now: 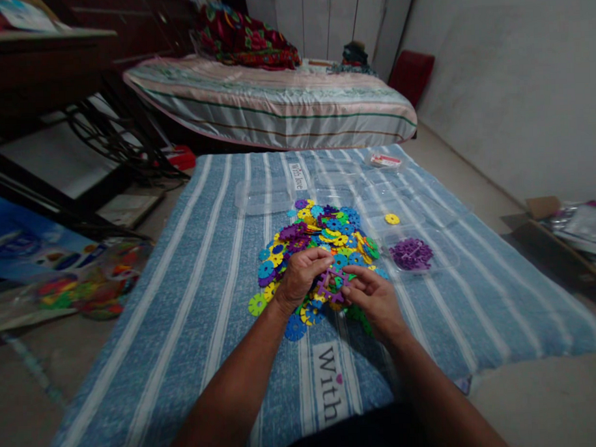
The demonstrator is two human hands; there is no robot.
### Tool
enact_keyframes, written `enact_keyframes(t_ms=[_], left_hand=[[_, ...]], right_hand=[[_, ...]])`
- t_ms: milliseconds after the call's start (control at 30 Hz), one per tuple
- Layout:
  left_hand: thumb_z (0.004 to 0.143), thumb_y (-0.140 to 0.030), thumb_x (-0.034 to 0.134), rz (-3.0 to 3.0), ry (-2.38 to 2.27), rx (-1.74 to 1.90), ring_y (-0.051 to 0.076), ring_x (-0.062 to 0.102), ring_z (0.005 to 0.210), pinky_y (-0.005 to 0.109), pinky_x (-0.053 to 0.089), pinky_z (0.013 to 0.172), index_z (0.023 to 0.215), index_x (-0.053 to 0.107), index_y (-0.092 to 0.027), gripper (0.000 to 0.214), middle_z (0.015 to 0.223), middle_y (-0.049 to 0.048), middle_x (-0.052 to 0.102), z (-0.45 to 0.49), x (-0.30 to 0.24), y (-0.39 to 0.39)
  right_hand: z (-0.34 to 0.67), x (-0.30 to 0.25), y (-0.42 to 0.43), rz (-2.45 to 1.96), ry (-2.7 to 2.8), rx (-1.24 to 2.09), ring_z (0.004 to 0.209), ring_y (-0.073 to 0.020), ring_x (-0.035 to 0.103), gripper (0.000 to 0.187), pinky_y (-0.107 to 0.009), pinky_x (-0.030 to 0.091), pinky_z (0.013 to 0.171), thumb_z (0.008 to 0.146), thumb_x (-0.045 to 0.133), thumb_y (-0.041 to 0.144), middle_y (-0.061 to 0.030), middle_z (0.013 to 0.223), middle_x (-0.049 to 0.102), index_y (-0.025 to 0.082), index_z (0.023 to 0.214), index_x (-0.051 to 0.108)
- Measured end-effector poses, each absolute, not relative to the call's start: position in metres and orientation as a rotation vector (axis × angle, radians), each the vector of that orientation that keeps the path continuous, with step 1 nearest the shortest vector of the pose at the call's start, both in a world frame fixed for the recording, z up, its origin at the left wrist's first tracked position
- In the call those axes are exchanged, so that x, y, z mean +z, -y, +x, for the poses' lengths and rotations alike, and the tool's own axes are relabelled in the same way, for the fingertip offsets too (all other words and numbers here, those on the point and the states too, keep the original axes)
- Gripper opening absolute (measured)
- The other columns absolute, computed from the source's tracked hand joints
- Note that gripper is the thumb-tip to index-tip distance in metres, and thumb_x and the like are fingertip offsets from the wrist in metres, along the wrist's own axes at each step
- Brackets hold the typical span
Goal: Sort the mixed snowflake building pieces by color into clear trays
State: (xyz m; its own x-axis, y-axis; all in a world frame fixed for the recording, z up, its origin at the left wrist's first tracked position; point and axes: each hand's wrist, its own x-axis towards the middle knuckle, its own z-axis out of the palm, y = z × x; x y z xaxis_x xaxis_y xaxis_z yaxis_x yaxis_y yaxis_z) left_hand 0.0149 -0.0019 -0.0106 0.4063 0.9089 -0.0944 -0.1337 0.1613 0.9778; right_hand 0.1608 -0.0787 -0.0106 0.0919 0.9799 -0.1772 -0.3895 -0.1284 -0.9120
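Above a heap of colourful notched plastic discs [344, 231], my two hands hold a purple toothed plastic piece [333, 286] between them. My left hand [302, 274] pinches it from the left, its fingers curled. From the right, my right hand [375, 300] grips the same piece between thumb and fingers. The heap shows blue, yellow, green and purple discs, partly covered by my hands. A clear plastic tub [446, 261] to the right contains purple pieces [411, 253]. One yellow disc [392, 218] lies apart, behind that tub.
Clear plastic trays [262, 196] stand behind the heap on the blue striped cloth [196, 253]. A small clear box with a red-and-white label [384, 160] is at the far edge. Beyond is a bed [274, 110]; a sewing-machine stand [99, 129] is left, a cardboard box [557, 247] right.
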Motion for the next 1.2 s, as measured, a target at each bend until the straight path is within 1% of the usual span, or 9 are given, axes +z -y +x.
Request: enact_keyframes(t_ms=[233, 433, 600, 733, 833, 967, 1033, 1100, 1200], left_hand=[[0.072, -0.042, 0.071, 1.163, -0.846, 0.895, 0.01, 0.055, 0.046, 0.021, 0.042, 0.049, 0.077, 0.062, -0.015, 0.028, 0.052, -0.004, 0.059, 0.015, -0.01, 0.002], [0.072, -0.043, 0.071, 1.155, -0.835, 0.906, 0.01, 0.053, 0.044, 0.021, 0.041, 0.048, 0.076, 0.063, -0.015, 0.029, 0.052, -0.0036, 0.059, 0.016, -0.009, 0.003], [0.072, -0.04, 0.07, 1.164, -0.85, 0.947, 0.011, 0.056, 0.05, 0.023, 0.044, 0.054, 0.078, 0.064, -0.014, 0.027, 0.058, -0.0016, 0.063, 0.016, -0.01, 0.001], [0.073, -0.04, 0.069, 1.173, -0.799, 0.982, 0.013, 0.057, 0.05, 0.027, 0.047, 0.061, 0.077, 0.063, -0.015, 0.026, 0.049, -0.0022, 0.06, 0.016, -0.009, 0.001], [0.072, -0.039, 0.07, 1.154, -0.757, 1.005, 0.015, 0.061, 0.053, 0.029, 0.049, 0.063, 0.079, 0.062, -0.015, 0.026, 0.048, -0.0021, 0.06, 0.015, -0.009, 0.0], [0.072, -0.039, 0.07, 1.158, -0.743, 1.023, 0.015, 0.061, 0.052, 0.03, 0.049, 0.062, 0.079, 0.063, -0.015, 0.026, 0.048, -0.0021, 0.06, 0.013, -0.012, -0.002], [0.072, -0.039, 0.07, 1.151, -0.757, 1.033, 0.015, 0.061, 0.051, 0.029, 0.049, 0.061, 0.078, 0.062, -0.015, 0.026, 0.048, -0.0023, 0.06, 0.012, -0.012, -0.003], [0.071, -0.039, 0.07, 1.143, -0.776, 1.046, 0.015, 0.061, 0.052, 0.029, 0.049, 0.061, 0.077, 0.061, -0.015, 0.026, 0.048, -0.0026, 0.06, 0.011, -0.011, -0.003], [0.071, -0.038, 0.07, 1.149, -0.799, 1.066, 0.015, 0.061, 0.053, 0.029, 0.049, 0.062, 0.077, 0.061, -0.016, 0.025, 0.048, -0.0025, 0.06, 0.009, -0.008, -0.004]], right_hand=[[0.161, -0.011, 0.079, -1.082, 0.752, 1.364, 0.05, -0.0084, 0.049, 0.041, -0.022, 0.042, 0.052, 0.058, 0.086, 0.034, 0.0068, 0.054, 0.055, 0.019, 0.091, 0.068], [0.164, -0.016, 0.079, -1.075, 0.756, 1.375, 0.051, -0.0088, 0.051, 0.04, -0.023, 0.043, 0.053, 0.06, 0.085, 0.031, 0.0065, 0.055, 0.056, 0.018, 0.095, 0.069], [0.171, -0.017, 0.076, -1.103, 0.76, 1.316, 0.05, -0.0092, 0.053, 0.041, -0.024, 0.045, 0.054, 0.061, 0.084, 0.03, 0.0065, 0.055, 0.058, 0.018, 0.096, 0.068], [0.187, -0.013, 0.071, -1.152, 0.796, 1.164, 0.049, -0.0103, 0.054, 0.04, -0.025, 0.045, 0.052, 0.061, 0.084, 0.032, 0.0061, 0.054, 0.059, 0.018, 0.096, 0.068], [0.206, -0.01, 0.067, -1.195, 0.824, 1.022, 0.049, -0.0113, 0.056, 0.041, -0.027, 0.047, 0.053, 0.061, 0.084, 0.032, 0.0046, 0.057, 0.062, 0.018, 0.097, 0.069], [0.236, -0.007, 0.06, -1.301, 0.854, 0.757, 0.052, -0.0138, 0.06, 0.045, -0.028, 0.05, 0.052, 0.064, 0.08, 0.037, 0.0023, 0.063, 0.065, 0.017, 0.102, 0.068], [0.251, -0.007, 0.057, -1.417, 0.897, 0.553, 0.056, -0.0161, 0.063, 0.047, -0.03, 0.052, 0.055, 0.068, 0.076, 0.041, 0.0003, 0.068, 0.067, 0.016, 0.106, 0.067], [0.263, -0.008, 0.057, -1.59, 0.979, 0.297, 0.063, -0.0188, 0.065, 0.047, -0.034, 0.054, 0.061, 0.071, 0.07, 0.043, -0.0027, 0.073, 0.069, 0.015, 0.109, 0.067], [0.276, -0.011, 0.058, -1.847, 1.124, -0.074, 0.07, -0.0223, 0.067, 0.042, -0.037, 0.052, 0.07, 0.077, 0.06, 0.042, -0.0081, 0.081, 0.072, 0.015, 0.108, 0.068]])
